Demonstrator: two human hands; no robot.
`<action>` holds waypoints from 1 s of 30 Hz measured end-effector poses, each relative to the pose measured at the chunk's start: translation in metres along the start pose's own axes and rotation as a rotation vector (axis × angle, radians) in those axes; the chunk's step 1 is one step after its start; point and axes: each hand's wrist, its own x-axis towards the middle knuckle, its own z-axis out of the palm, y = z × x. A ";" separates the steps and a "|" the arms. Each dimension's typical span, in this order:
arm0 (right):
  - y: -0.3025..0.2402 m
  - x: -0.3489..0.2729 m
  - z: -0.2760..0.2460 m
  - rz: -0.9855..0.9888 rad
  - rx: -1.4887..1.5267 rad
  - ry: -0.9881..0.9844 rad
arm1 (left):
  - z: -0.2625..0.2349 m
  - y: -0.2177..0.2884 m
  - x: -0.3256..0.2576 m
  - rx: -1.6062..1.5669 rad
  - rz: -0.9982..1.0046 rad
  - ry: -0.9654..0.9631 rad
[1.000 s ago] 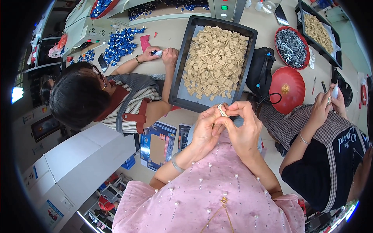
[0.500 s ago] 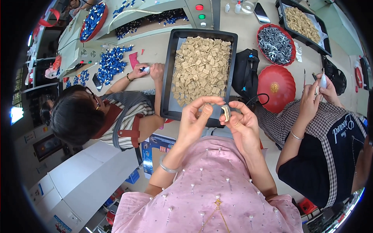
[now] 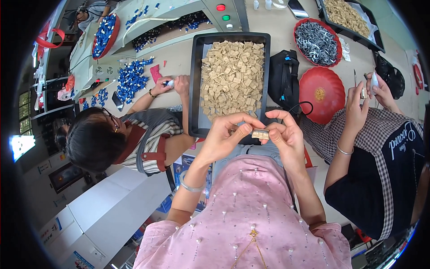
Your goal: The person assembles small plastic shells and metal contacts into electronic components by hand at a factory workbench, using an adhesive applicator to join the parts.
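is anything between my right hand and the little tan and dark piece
Nothing visible: the right hand holds the small tan-and-dark piece directly in its fingertips. The left hand is close at the piece's left side; whether it touches is hard to tell. The black tray lies beyond both hands.

The pale workbench (image 3: 270,22) carries a machine with red and green buttons (image 3: 226,14) at its far side, a smartphone (image 3: 297,9) and a loose heap of small blue-and-white parts (image 3: 132,80) beside a pink cloth (image 3: 156,73). A deep black tray (image 3: 195,85) stands near a black bag (image 3: 285,80), and farther right two scalloped red dishes (image 3: 319,110) sit close together, near a second black tray (image 3: 365,46).
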 end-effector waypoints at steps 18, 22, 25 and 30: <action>-0.005 0.001 0.016 -0.270 -0.293 0.264 | 0.011 -0.013 -0.003 -0.530 -0.294 0.110; -0.005 0.002 0.031 -0.346 -0.464 0.346 | 0.018 -0.011 -0.006 -0.536 -0.277 0.192; -0.008 -0.001 0.037 -0.366 -0.517 0.351 | 0.022 -0.011 -0.008 -0.514 -0.263 0.255; -0.008 -0.002 0.043 -0.414 -0.599 0.350 | 0.027 -0.010 -0.012 -0.429 -0.184 0.319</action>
